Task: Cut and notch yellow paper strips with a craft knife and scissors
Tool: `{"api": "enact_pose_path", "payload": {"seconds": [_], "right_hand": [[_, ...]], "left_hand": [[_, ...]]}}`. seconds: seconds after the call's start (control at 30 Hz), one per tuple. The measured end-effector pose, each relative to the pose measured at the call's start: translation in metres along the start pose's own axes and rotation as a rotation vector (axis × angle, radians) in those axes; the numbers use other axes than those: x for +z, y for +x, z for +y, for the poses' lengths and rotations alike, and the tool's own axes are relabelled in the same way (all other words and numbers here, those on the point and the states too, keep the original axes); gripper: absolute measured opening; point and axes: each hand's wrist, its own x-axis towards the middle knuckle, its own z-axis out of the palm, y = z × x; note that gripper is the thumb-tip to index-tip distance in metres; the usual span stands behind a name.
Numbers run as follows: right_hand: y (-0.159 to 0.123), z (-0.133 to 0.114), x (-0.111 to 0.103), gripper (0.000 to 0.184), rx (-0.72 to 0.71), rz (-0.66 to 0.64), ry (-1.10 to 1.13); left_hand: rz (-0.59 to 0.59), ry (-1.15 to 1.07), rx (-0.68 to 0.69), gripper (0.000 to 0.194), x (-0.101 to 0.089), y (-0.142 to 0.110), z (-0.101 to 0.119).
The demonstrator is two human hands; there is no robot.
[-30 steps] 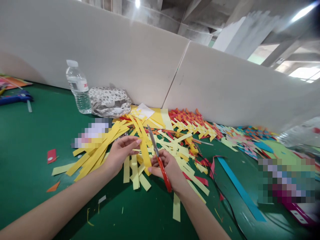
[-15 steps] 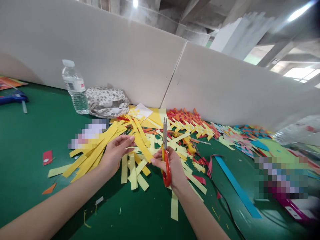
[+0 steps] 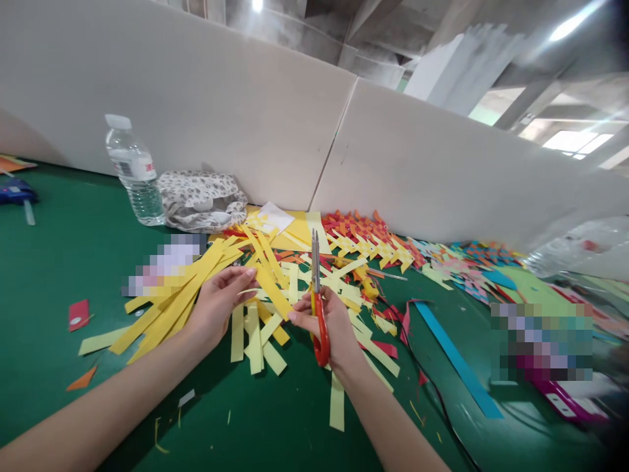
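A yellow paper strip is stretched at a slant between my two hands. My left hand pinches its upper left end between thumb and fingers. The strip's lower right end is pinched by my right hand, which also holds red-handled scissors with the blades pointing up and away. The blades look closed, and nothing lies between them. Under and around my hands are pale yellow strips, loosely piled. A bundle of deeper yellow strips fans out beside my left hand and partly behind it.
A water bottle and a patterned cloth bundle stand by the white partition. Woven red and orange paper pieces lie behind my right hand. A blue strip and a black cable are to the right; a blue glue gun is far left.
The view has turned slightly right, so everything sits a little further left. Both hands keep the same hold on the yellow strip and scissors.
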Motion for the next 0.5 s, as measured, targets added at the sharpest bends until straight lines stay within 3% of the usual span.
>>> {"api": "enact_pose_path", "payload": {"seconds": [0.3, 0.4, 0.5], "right_hand": [[-0.002, -0.001, 0.001, 0.049, -0.038, 0.04, 0.04], [-0.002, -0.001, 0.002, 0.048, -0.047, 0.034, 0.018], [-0.003, -0.001, 0.003, 0.049, -0.048, 0.022, 0.033]], "left_hand": [[-0.102, 0.025, -0.096, 0.028, 0.004, -0.007, 0.0], [-0.314, 0.2, -0.158, 0.025, 0.007, -0.013, -0.006], [-0.515, 0.342, -0.133, 0.016, 0.007, -0.016, -0.011]]}}
